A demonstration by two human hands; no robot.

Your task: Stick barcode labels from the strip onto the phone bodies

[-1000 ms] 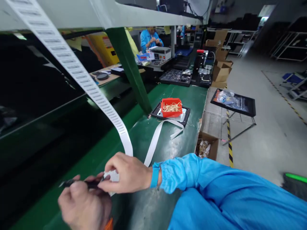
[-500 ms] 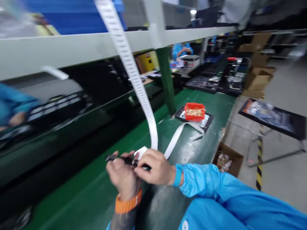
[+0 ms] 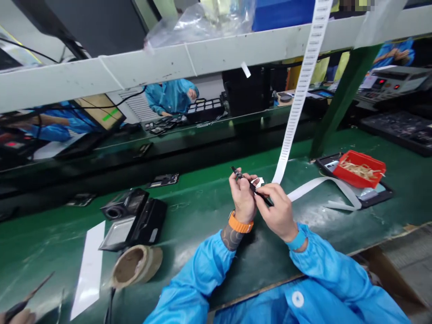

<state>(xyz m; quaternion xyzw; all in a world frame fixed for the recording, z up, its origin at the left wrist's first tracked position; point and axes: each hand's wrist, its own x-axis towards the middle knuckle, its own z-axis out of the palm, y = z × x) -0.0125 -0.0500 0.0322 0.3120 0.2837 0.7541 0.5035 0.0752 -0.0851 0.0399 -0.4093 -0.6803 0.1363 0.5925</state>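
Note:
Over the green bench, my left hand [image 3: 243, 198] is closed around a small dark electronic part [image 3: 238, 173], its palm turned up. My right hand [image 3: 278, 211] pinches a slim black stick-like tool [image 3: 265, 198], its far end at the left fingers; its exact kind is unclear. A small white piece [image 3: 258, 182] shows beside the left fingertips. Just behind my hands, a long white strip of printed labels [image 3: 297, 108] hangs from above. A plain pale strip [image 3: 313, 185] loops over the bench to the right of them.
A red bin [image 3: 359, 168] of pale strips sits on a dark tray at right. Leftward stand a black device [image 3: 148, 225], a round tan pot [image 3: 153, 265] and a white sheet [image 3: 89, 270]. Another person's hand [image 3: 22, 315] holds a thin tool. The shelf beam [image 3: 216, 51] crosses above.
The view has swung left, bringing the black device, pot and another person's hand into sight. My hands keep hold of the dark part and the slim tool, close together.

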